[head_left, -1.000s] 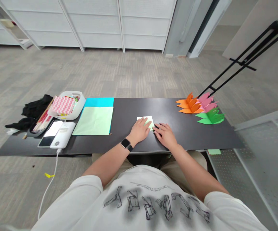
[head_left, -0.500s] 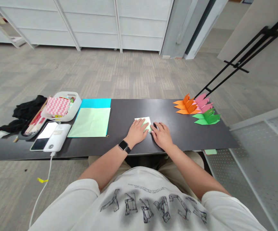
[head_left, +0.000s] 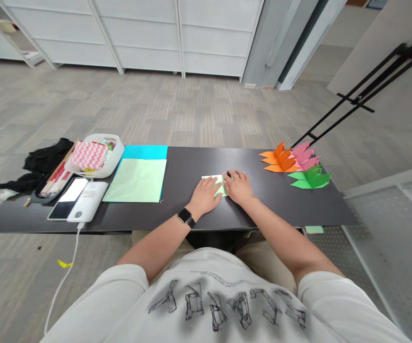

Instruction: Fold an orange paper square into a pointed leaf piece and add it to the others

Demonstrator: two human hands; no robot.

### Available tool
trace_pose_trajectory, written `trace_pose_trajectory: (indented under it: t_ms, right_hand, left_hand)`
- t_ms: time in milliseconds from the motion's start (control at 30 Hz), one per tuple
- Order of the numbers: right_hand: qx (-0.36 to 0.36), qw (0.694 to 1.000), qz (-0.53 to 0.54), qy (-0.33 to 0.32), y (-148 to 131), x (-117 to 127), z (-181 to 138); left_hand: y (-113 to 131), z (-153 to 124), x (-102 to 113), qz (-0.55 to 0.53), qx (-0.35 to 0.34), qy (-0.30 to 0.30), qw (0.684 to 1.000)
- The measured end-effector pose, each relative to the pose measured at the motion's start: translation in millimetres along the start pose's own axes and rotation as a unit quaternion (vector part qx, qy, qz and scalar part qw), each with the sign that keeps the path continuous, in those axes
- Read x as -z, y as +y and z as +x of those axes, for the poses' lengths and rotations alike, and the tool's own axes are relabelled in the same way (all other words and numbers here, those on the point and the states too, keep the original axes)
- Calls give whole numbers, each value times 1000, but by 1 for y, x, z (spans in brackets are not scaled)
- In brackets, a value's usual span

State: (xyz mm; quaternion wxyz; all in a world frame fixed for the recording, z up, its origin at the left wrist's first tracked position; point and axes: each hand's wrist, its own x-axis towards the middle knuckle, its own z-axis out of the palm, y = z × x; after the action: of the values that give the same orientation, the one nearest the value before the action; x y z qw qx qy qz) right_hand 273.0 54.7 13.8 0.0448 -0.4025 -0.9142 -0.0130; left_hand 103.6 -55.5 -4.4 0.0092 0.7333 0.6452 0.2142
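A small folded piece of pale green paper (head_left: 222,188) lies flat on the dark table in front of me. My left hand (head_left: 205,194) rests over its left part with the fingers stretched out, a black watch on that wrist. At the paper's right edge, my right hand (head_left: 238,186) presses down with its fingertips near the upper right corner, fingers stretched out. Both palms hide part of the sheet, so its full folded shape cannot be made out.
Left of my hands lie light green sheets (head_left: 134,181) over blue sheets (head_left: 145,152). Further left are a power bank (head_left: 87,202), a phone (head_left: 69,199), a white basket (head_left: 115,159) and a pen tray. Folded orange (head_left: 280,158), pink (head_left: 304,156) and green (head_left: 311,178) paper pieces stand at the right.
My right hand has slid up along the paper's right edge towards its upper corner. The left hand stays on the sheet. The whole view has shifted slightly.
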Motion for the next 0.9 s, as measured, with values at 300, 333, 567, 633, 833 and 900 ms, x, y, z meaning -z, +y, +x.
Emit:
trace_pose_trajectory:
  t_ms: [300,333,567,633,833,900]
  right_hand:
    - [25,998,44,-45,7,6,-32]
    - [28,997,48,-47,8,7,-39]
    - [54,996,53,-55,9,16,-80]
    - [51,996,51,-55,6,16,-81]
    - [16,998,25,-50,-7,16,-57]
    - [7,998,18,-61,-8,16,-42]
  left_hand:
    - [2,-1,3,9,2,1,1000]
    - [2,-1,3,7,3,1,1000]
    - [1,-1,1,-20,6,3,1000]
    - [1,-1,2,-28,8,3,1000]
    - [0,-1,2,-27,5,0,1000]
    - [-1,-1,2,-20,1,-1,1000]
